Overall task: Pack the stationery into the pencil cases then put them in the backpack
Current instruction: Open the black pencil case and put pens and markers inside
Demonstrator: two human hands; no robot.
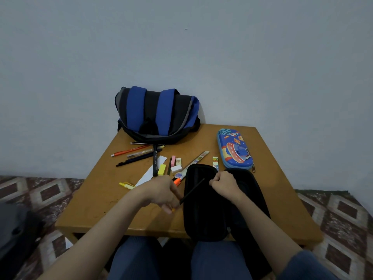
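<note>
L hand (164,194) is curled shut around a thin black pencil (192,190), gripping the lower end; the shaft angles up-right over the open black pencil case (203,219). Something small and orange/yellow pokes out under the L fingers, can't tell what. R hand (225,183) is closed in a fist, pinching the case at its top middle, between the two halves; what exactly it has hold of there isn't clear. Case lies splayed open at the near-right of the wooden table (96,197), near end hanging over the edge above the person's lap. Pencil tip sits just beside the R hand, over the L half of the case. Just beyond the L hand: orange marker (177,181), patterned ruler (193,163), white eraser (176,168), pink eraser (173,161), yellow block (161,169), white paper strip (151,170), yellow clip-like thing (126,185). Further out-left, a loose bunch of pens (134,154). Blue cartoon pencil case (234,151) is zipped, far-right of table, well apart from both hands. Blue/black backpack (157,112) sits at the far edge against the wall.
</note>
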